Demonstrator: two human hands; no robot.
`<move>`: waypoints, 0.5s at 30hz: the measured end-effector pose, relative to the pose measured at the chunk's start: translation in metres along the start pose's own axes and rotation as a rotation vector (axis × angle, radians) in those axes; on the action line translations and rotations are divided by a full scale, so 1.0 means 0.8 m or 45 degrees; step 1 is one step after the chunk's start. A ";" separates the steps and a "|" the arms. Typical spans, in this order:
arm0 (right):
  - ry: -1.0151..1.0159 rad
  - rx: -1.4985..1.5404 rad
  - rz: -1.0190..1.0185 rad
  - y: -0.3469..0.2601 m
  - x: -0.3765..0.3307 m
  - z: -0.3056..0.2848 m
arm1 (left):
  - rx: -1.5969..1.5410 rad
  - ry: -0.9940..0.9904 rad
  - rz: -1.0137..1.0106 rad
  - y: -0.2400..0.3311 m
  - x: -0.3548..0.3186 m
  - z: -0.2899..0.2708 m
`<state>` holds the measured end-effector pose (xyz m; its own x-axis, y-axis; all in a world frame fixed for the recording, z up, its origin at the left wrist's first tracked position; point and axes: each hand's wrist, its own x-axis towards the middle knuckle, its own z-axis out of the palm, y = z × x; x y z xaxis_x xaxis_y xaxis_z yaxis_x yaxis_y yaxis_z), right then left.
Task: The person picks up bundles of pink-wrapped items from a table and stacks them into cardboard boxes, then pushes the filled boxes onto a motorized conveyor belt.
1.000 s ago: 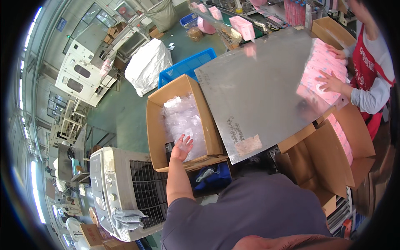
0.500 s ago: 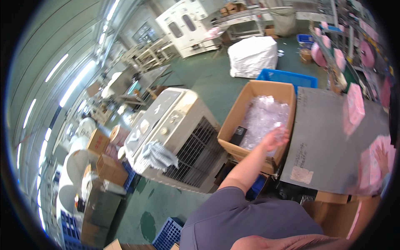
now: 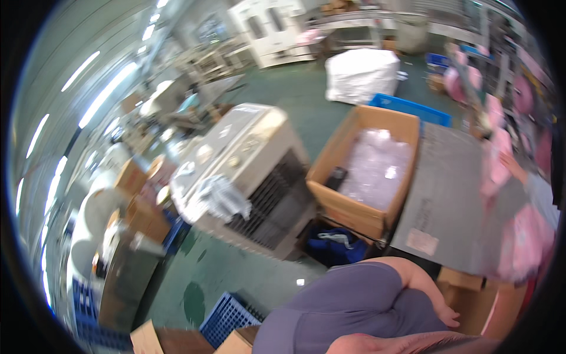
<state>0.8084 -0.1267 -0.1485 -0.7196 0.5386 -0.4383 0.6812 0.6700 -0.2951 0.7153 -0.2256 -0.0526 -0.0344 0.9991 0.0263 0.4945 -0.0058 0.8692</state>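
L hand [image 3: 439, 307] bent in vs torso, fingers [image 3: 453, 321] loose.

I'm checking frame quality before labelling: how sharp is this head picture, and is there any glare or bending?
Head view: motion blur smears the whole picture, worst at the right around the pink items; the ceiling lights streak into bright glare at upper left; fisheye bends the cardboard box and grey table edges; dark rim surrounds everything.

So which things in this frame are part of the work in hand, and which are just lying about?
Part of the work:
- left hand, empty, drawn back near the body
- open cardboard box of clear plastic bags
- grey table

Lying about:
- air cooler with rag
- blue crate
- white sack
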 end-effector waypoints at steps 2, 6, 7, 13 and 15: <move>-0.044 -0.033 0.090 0.058 -0.022 0.010 | -0.002 -0.370 -0.229 0.037 -0.004 -0.003; -0.139 -0.057 0.404 0.164 -0.110 0.033 | 0.518 -0.207 -0.116 0.079 -0.063 -0.084; -0.174 -0.060 0.489 0.183 -0.134 0.043 | 0.633 -0.071 -0.071 0.070 -0.065 -0.106; -0.558 -0.223 0.706 0.248 -0.270 0.093 | 0.650 0.203 -0.213 -0.028 -0.066 -0.122; -0.760 -0.437 0.537 0.251 -0.277 0.104 | 0.614 0.160 -0.144 -0.037 -0.064 -0.117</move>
<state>1.1162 -0.1539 -0.1810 -0.1522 0.4824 -0.8627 0.7303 0.6430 0.2307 0.6211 -0.2810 -0.0335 -0.2001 0.9793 0.0302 0.8252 0.1518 0.5440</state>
